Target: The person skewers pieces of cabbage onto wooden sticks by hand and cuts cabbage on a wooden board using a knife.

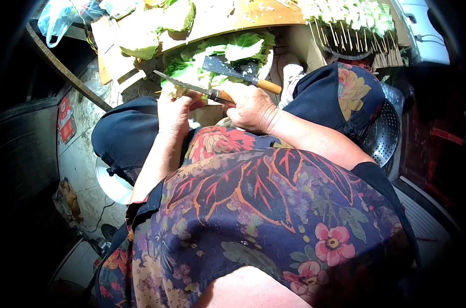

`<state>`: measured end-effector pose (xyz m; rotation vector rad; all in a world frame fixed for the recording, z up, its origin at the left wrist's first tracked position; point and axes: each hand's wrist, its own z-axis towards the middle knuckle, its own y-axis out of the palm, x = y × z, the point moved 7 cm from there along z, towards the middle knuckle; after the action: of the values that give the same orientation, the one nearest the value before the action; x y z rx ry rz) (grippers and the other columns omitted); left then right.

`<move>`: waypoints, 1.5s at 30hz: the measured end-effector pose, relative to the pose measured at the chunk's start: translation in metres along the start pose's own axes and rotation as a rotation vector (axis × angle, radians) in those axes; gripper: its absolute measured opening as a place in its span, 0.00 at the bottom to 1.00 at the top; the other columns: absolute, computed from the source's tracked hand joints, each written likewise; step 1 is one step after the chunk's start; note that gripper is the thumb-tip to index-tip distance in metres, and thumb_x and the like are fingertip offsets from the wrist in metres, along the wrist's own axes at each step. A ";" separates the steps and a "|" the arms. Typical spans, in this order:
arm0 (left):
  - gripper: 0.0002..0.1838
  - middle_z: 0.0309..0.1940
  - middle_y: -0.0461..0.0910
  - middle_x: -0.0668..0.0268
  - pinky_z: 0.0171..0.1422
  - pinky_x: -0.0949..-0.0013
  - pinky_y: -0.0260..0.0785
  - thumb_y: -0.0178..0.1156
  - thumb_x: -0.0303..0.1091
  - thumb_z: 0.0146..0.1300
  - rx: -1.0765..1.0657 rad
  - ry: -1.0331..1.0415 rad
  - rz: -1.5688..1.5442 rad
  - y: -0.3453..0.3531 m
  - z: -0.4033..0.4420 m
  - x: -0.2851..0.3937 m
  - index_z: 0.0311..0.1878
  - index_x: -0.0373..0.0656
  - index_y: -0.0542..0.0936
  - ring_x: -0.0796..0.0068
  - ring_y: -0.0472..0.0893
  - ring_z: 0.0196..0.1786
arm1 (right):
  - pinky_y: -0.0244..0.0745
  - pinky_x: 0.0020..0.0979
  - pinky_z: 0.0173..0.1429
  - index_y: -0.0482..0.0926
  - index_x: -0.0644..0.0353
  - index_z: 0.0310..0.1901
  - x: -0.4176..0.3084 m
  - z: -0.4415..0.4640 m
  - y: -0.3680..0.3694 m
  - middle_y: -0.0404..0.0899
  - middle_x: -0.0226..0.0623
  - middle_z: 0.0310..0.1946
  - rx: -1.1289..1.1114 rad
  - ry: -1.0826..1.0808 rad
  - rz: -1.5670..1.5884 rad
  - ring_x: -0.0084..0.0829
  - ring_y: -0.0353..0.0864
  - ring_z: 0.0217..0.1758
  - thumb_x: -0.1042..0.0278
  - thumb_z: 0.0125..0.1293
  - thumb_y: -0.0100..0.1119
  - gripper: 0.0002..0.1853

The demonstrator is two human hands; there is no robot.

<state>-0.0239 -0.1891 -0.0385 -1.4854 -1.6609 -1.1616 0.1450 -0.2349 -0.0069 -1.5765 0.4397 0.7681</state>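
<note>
My right hand [251,109] is wrapped round the brown handle of a narrow knife [184,84], whose blade points to the upper left. Close to that blade, my left hand [174,114] has its fingers closed on a pale green vegetable piece [169,91], partly hidden by the knife and fingers. Just beyond both hands lie loose green leaves [240,46]. A wide cleaver [230,69] with a wooden handle rests on them, its handle pointing right.
Skewered pale green pieces [348,18] stand at the upper right. Cabbage pieces [140,41] lie at the upper left near a wooden board [238,15]. A metal colander [384,133] is right of my knee, a white basin [109,182] at the left.
</note>
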 end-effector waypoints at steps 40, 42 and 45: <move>0.13 0.28 0.80 0.65 0.35 0.70 0.75 0.58 0.23 0.53 0.172 -0.027 -0.087 -0.047 0.017 0.009 0.44 0.38 0.76 0.73 0.80 0.28 | 0.74 0.44 0.55 0.73 0.61 0.48 0.066 0.013 0.018 0.80 0.49 0.44 -0.278 0.465 -0.158 0.48 0.79 0.51 0.67 0.56 0.54 0.17; 0.15 0.29 0.80 0.65 0.36 0.69 0.76 0.56 0.23 0.54 0.174 -0.062 -0.104 -0.049 0.015 0.008 0.47 0.38 0.76 0.72 0.80 0.30 | 0.73 0.43 0.57 0.73 0.59 0.52 0.070 0.018 0.025 0.78 0.49 0.47 -0.269 0.439 -0.129 0.48 0.77 0.54 0.68 0.56 0.55 0.20; 0.17 0.32 0.80 0.66 0.37 0.67 0.72 0.57 0.24 0.54 0.106 -0.090 -0.225 -0.038 0.010 0.008 0.48 0.42 0.76 0.72 0.79 0.31 | 0.72 0.41 0.59 0.71 0.57 0.57 0.073 0.024 0.036 0.75 0.49 0.49 -0.183 0.330 -0.103 0.48 0.74 0.56 0.69 0.56 0.55 0.24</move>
<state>-0.0619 -0.1761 -0.0433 -1.3285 -1.9598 -1.1170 0.1671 -0.2060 -0.0835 -1.8924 0.5335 0.4786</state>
